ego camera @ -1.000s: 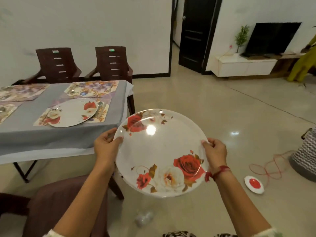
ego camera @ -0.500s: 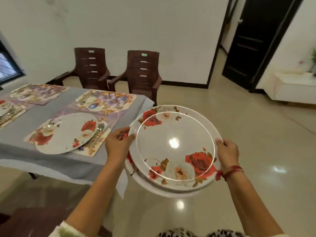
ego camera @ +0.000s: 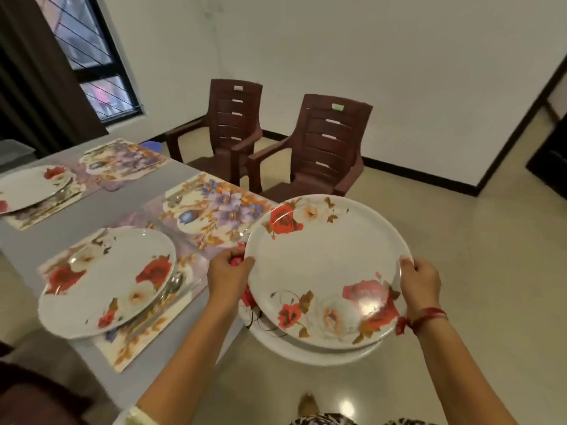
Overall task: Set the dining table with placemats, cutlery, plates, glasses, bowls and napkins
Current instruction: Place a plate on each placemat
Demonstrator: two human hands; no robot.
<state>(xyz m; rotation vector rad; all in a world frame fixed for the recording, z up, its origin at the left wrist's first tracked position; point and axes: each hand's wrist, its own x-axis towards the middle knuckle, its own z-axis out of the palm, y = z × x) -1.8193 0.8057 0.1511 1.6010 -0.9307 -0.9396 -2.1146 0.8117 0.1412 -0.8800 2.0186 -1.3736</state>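
Plate stack (ego camera: pixel 325 265) held level in air, just beside table (ego camera: pixel 132 197) corner. Left hand (ego camera: pixel 228 271) grips left rim, right hand (ego camera: pixel 418 282) grips right rim, thumbs on top. 2 plates lie on placemats; purple placemat (ego camera: pixel 214 210) adjacent.

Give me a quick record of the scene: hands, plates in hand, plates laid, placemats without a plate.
left hand: fingers grip the plate stack at its left rim
right hand: grips the right rim
plate stack: at least two floral plates, top plate tilted, held at the table corner, not set down
plates laid: two, near plate and far plate, each on a placemat
cutlery: spoons beside the near plate
placemats without plate: purple-flowered placemat nearest the stack; far placemat
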